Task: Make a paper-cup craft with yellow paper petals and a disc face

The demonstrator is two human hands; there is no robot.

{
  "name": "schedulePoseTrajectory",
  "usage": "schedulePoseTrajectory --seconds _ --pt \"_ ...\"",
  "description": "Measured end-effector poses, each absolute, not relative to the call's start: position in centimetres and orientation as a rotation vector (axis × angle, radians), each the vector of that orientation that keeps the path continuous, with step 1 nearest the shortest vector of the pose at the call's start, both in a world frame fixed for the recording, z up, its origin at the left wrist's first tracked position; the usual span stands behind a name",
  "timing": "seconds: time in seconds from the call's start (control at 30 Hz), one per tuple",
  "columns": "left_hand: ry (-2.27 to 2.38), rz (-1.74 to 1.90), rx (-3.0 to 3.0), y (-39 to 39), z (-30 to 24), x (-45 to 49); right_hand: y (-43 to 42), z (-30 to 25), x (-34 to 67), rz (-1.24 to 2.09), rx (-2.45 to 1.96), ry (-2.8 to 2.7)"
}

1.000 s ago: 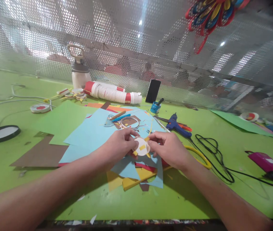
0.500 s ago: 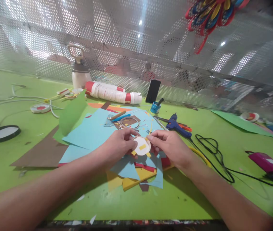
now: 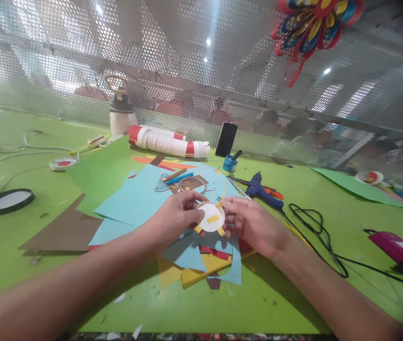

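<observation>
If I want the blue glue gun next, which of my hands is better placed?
Likely the right hand: it sits nearer the blue glue gun, while the left hand is farther off, gripping the left edge of the white disc.

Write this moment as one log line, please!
left hand: holds white disc | right hand: at disc's edge | blue glue gun: on green table

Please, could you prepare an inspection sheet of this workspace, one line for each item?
Surface: green table; white paper scrap near front edge.
Job's things: white disc with yellow feet-like pieces, held above papers.
Clutter: coloured paper sheets, blue glue gun, red-and-white stack.
Grips: left grip pinches disc's left edge; right grip at its upper right, exact hold unclear.
Cables: black cable looped at right; white cable at far left.
Surroundings: perforated screen; hanging flower ornament; blurred shapes behind screen.
</observation>
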State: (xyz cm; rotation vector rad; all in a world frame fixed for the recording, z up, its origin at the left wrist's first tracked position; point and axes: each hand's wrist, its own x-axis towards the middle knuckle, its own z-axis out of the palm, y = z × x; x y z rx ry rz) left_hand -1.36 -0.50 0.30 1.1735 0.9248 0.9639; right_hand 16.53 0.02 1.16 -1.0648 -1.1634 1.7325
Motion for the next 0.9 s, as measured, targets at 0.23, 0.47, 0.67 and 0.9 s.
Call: schedulePoseTrajectory --seconds 0.23,0.47,0.67,0.9 --pt "0.948 0.939 1.187 -0.56 0.45 -1.3 -0.24 1.22 16.32 1.567 -1.093 -1.281" --pt "0.904 0.914 1.153 -0.67 0.32 -1.33 -0.09 0.71 16.18 1.55 -1.107 -1.24" --pt "0.891 0.899 1.167 -0.54 0.06 -1.41 -0.22 0.92 15.94 1.667 -1.073 -1.142" --pt "0.913 0.896 1.082 -0.71 0.53 -1.18 -0.32 0.79 15.7 1.658 -1.07 -1.076"
